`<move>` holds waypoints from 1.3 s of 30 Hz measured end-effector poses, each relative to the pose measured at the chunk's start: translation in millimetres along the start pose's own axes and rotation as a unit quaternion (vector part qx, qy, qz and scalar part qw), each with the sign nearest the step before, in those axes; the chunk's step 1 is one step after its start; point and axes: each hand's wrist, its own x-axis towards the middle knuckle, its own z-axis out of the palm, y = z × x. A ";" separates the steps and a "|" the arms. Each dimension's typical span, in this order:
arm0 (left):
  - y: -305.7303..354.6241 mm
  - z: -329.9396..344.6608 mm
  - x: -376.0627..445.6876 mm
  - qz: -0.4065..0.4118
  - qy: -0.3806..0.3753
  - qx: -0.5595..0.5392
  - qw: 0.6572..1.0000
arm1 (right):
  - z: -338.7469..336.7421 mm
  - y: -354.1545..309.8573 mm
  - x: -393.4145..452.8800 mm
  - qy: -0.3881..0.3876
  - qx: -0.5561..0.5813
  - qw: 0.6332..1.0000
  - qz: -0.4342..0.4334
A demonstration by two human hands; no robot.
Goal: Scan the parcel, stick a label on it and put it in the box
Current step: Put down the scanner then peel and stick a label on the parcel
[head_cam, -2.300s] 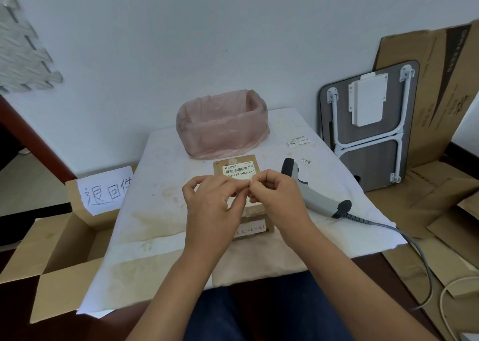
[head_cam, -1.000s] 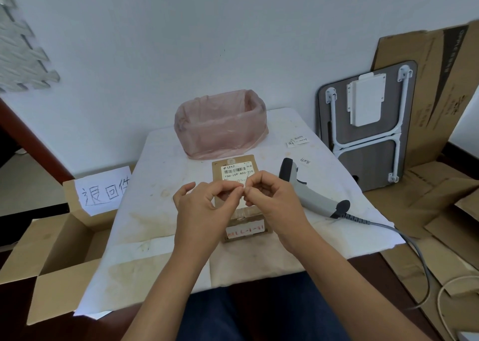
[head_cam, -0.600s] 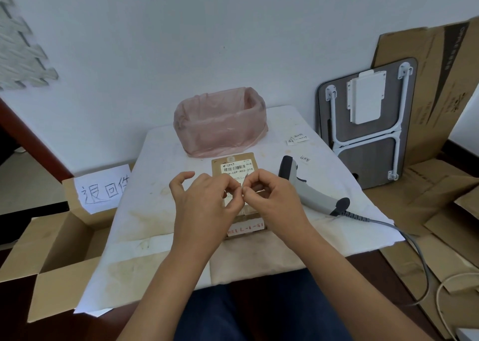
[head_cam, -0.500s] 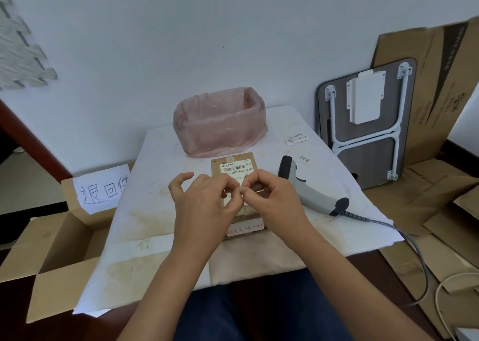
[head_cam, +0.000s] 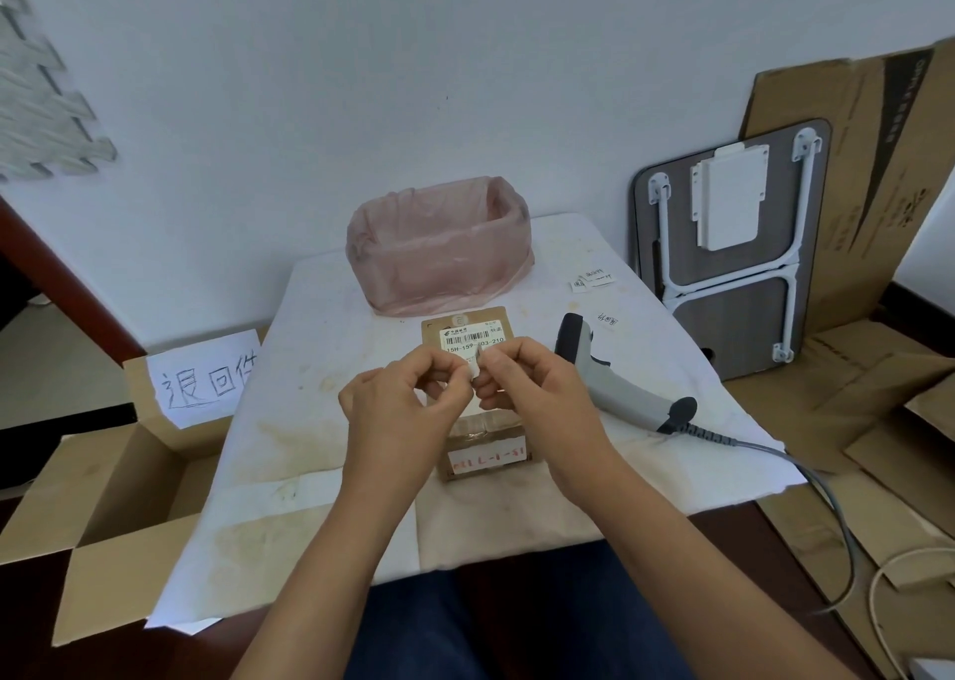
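A small brown cardboard parcel (head_cam: 478, 325) lies on the white table, with a barcode sticker at its far end and a white strip with red writing on its near side. Both hands hover just above it. My left hand (head_cam: 400, 416) and my right hand (head_cam: 535, 395) pinch a small white label (head_cam: 474, 368) between their fingertips. The grey scanner (head_cam: 615, 379) lies on the table to the right of the parcel. An open cardboard box (head_cam: 98, 478) with a handwritten paper sign stands at the table's left.
A pink-bag-lined bin (head_cam: 439, 245) stands behind the parcel. Loose small labels (head_cam: 593, 279) lie at the back right of the table. The scanner cable (head_cam: 806, 493) trails off to the right. A folded table (head_cam: 734, 245) and flat cardboard lean against the right wall.
Both hands have stayed together over the parcel, working the small label between the fingertips. The parcel and the scanner have not moved.
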 end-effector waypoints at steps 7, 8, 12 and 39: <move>1.3 -0.6 1.6 0.020 0.000 0.018 1.000 | 0.3 0.1 6.0 -0.001 -0.013 1.000 0.010; -0.4 -1.1 2.6 0.013 -0.002 0.007 1.000 | -0.4 0.1 6.5 -0.005 -0.008 1.000 0.011; -3.5 -3.3 4.5 -0.010 -0.015 -0.012 1.000 | -1.9 -0.7 6.5 -0.016 0.013 1.000 0.012; -5.2 -17.2 53.7 -0.073 0.012 -0.073 0.995 | -6.6 -23.7 31.3 0.007 0.048 0.998 0.044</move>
